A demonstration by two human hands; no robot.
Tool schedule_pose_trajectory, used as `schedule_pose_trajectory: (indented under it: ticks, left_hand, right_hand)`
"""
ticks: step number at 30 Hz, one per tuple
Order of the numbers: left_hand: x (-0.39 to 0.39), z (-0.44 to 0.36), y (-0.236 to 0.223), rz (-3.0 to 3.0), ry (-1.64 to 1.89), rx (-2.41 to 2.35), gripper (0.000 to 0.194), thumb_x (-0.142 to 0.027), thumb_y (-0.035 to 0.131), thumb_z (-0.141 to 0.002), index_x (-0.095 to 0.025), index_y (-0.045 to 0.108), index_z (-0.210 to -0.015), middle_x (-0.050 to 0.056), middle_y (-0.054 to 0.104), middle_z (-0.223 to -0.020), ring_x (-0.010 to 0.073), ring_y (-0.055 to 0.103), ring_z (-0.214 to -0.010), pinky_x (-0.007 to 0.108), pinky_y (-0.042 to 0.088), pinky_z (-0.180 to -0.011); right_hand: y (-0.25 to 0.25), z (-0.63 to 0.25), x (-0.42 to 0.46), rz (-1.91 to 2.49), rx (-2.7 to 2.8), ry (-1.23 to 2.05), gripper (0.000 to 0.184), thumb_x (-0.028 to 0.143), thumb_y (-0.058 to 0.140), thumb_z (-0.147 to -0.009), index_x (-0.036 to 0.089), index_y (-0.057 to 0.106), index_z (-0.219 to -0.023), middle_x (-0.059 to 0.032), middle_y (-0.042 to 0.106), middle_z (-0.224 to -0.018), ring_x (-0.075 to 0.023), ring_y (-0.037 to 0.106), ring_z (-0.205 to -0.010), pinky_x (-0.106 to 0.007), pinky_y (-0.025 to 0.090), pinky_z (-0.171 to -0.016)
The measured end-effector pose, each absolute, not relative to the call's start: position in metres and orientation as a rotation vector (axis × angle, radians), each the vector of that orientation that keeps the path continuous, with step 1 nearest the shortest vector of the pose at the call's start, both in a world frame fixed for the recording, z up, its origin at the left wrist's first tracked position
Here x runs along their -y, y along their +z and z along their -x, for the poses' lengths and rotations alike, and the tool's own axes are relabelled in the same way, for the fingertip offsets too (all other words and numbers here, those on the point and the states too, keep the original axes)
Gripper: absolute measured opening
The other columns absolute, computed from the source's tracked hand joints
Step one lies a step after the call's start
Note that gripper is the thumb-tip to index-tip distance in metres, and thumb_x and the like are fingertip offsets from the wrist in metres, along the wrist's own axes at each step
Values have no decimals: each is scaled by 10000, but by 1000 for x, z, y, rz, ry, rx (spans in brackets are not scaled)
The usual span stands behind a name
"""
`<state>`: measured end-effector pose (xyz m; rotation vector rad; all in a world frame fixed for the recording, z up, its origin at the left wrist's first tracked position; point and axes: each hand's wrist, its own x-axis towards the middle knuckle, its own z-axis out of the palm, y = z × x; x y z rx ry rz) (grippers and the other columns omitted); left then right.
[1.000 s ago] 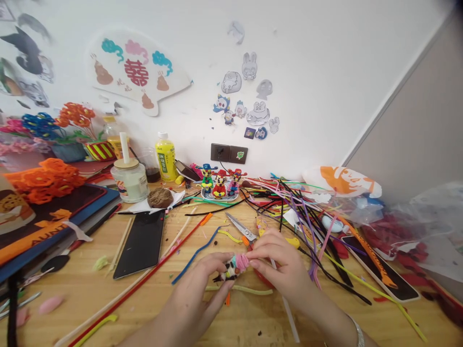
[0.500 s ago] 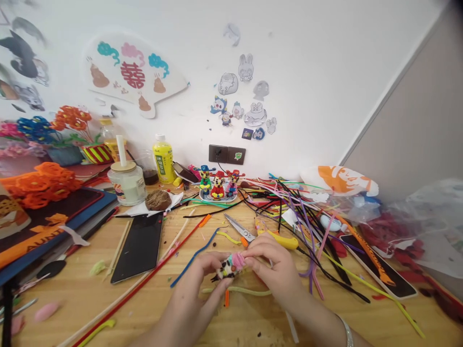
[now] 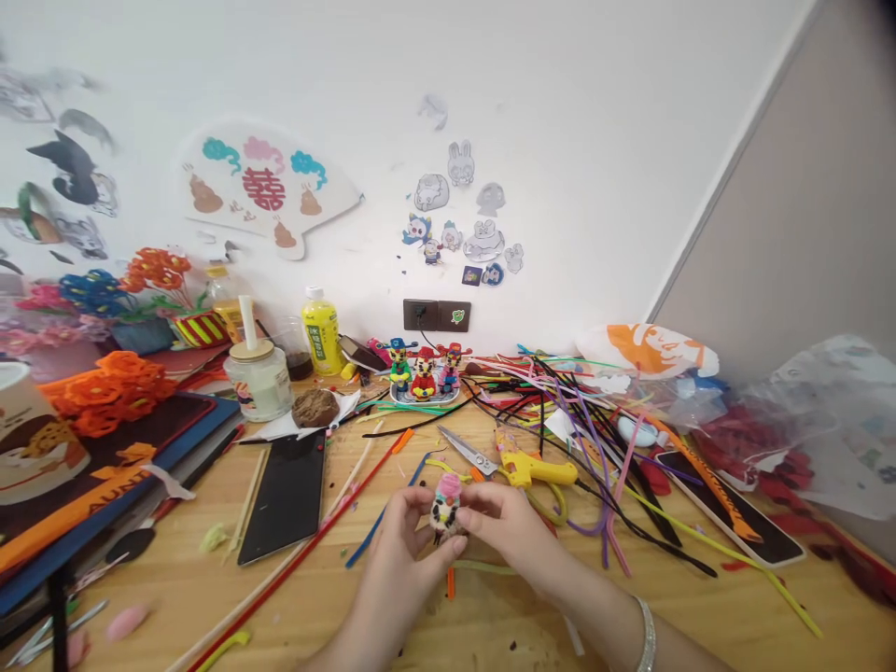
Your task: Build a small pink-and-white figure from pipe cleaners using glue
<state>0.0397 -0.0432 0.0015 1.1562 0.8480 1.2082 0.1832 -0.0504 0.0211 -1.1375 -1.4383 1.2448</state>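
A small fuzzy figurine [image 3: 446, 509] with a pink top and a black-and-white body stands upright between my hands, just above the table. My left hand [image 3: 404, 551] grips it from the left, thumb in front and fingers behind. From the other side my right hand [image 3: 505, 525] pinches it with thumb and fingers; some fingertips are hidden behind it. Beyond the hands lie the scissors [image 3: 470, 452], blades spread a little, and a yellow glue gun [image 3: 536, 469]. A pale green pipe cleaner [image 3: 483, 567] lies under my right hand.
Three finished-looking figurines [image 3: 424, 371] stand on a small tray at the back. Many loose pipe cleaners [image 3: 560, 401] heap up to the right. A dark phone-like slab [image 3: 284, 499], a glass jar [image 3: 259, 383] and a yellow bottle [image 3: 323, 331] occupy the left side.
The figurine has turned from lying tilted with its pink top to the right to standing upright. My right hand has shifted down from the pink top to its side. The camera view has tilted upward.
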Motion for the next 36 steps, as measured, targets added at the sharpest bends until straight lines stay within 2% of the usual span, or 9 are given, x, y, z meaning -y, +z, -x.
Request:
schedule_pose_trajectory:
  ticks: [5, 8, 10, 13, 15, 20, 23, 29, 36]
  left_hand:
    - [43, -38, 9, -1158, 1210, -845, 354, -349, 729, -581, -168, 502, -784, 14, 586, -793, 166, 578, -815, 299, 470, -728]
    - [38, -37, 8, -1097, 1194, -857, 408, -368, 771, -506, -170, 494, -731, -6, 586, -732, 152, 585, -725, 286, 474, -672]
    - [35, -37, 7, -1043, 1151, -845, 456, -355, 794, -466, -169, 504, -764, 6, 608, -769, 153, 595, -727, 297, 475, -697]
    - [33, -37, 5, -1019, 1042, -826, 470, -355, 785, -491, -156, 543, -841, 36, 630, -820, 163, 603, -749, 320, 474, -744]
    - [33, -37, 5, -1035, 997, -824, 443, -367, 771, -515, -154, 562, -842, 28, 626, -779, 155, 599, -702, 312, 483, -700]
    - [38, -38, 8, -1137, 955, -873, 363, -329, 786, -477, -154, 580, -719, 4, 619, -677, 137, 582, -644, 262, 461, -642]
    - [40, -39, 10, -1209, 934, -890, 323, -306, 781, -480, -153, 586, -686, 15, 631, -673, 153, 589, -665, 270, 456, -662]
    - [40, -38, 5, -1240, 944, -853, 282, -297, 761, -523, -153, 597, -703, 25, 646, -697, 162, 597, -689, 276, 455, -677]
    - [42, -40, 3, -1214, 966, -851, 278, -294, 767, -512, -155, 606, -691, 15, 643, -684, 152, 590, -671, 267, 456, -660]
  right_hand:
    - [23, -191, 47, 1140, 1470, 1192, 309, 406, 595, -736, 153, 658, -903, -63, 653, -883, -206, 585, -852, -336, 448, -776]
    - [21, -194, 45, 1082, 1527, 1186, 285, 387, 580, -760, 163, 660, -917, -62, 646, -912, -196, 583, -871, -326, 446, -786]
    - [20, -195, 44, 1049, 1569, 1160, 270, 364, 564, -779, 166, 659, -935, -62, 640, -925, -187, 580, -881, -316, 447, -788]
    - [18, -197, 42, 1054, 1665, 1017, 225, 324, 562, -783, 161, 670, -894, -59, 629, -878, -177, 578, -849, -309, 452, -774]
    - [19, -200, 40, 1121, 1691, 866, 194, 287, 547, -791, 159, 671, -868, -60, 625, -848, -174, 574, -826, -314, 451, -766]
    - [24, -210, 38, 1218, 1678, 555, 126, 237, 559, -774, 180, 660, -823, -49, 621, -827, -177, 562, -825, -313, 441, -746]
    - [27, -213, 39, 1188, 1755, 540, 88, 244, 602, -748, 178, 658, -733, -30, 598, -764, -158, 557, -762, -297, 436, -725]
    - [33, -207, 44, 1239, 1778, 539, 128, 274, 634, -734, 175, 653, -655, -5, 569, -674, -141, 526, -687, -291, 416, -706]
    - [30, -195, 49, 1303, 1682, 543, 137, 208, 604, -753, 154, 621, -628, -1, 541, -647, -127, 498, -636, -241, 397, -578]
